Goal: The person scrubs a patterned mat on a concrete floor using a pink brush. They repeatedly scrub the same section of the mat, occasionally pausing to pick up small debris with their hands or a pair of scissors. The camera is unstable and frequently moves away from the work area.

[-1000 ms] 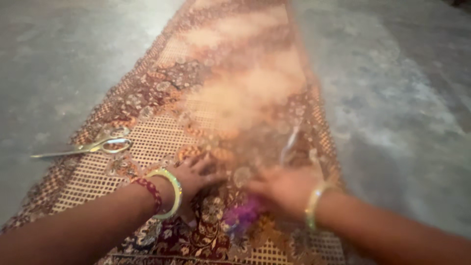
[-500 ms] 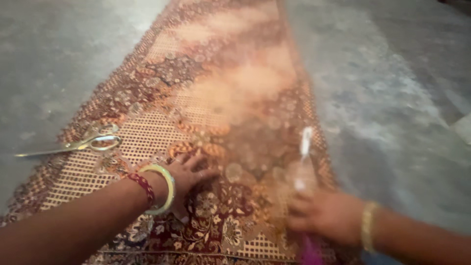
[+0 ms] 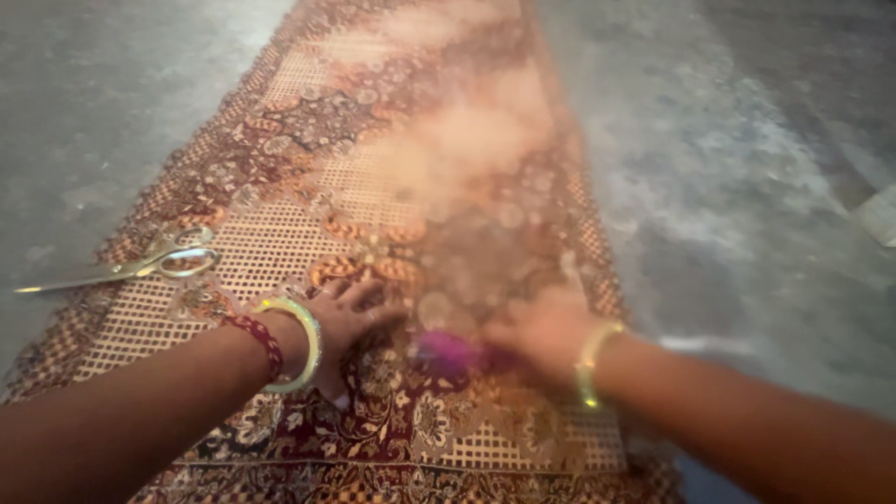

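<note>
A long patterned cloth (image 3: 420, 112) in maroon, orange and cream lies flat on the floor and runs away from me. My left hand (image 3: 350, 322) presses flat on its near part, fingers spread, with a green bangle and a red thread band on the wrist. My right hand (image 3: 541, 331) is blurred by motion and rests on the cloth just to the right of the left hand, a yellow bangle on its wrist. A small purple thing (image 3: 446, 353) shows at its fingertips, between the two hands. It seems to be the end of a thin stick in that hand.
Metal scissors (image 3: 140, 266) lie on the cloth's left edge, blades pointing left onto the grey concrete floor (image 3: 747, 187). A pale flat object (image 3: 879, 215) shows at the right edge of the view.
My right hand swung out to the right with a pale purple-ended stick, then came back left toward the left hand. The left hand stayed pressed on the cloth.
</note>
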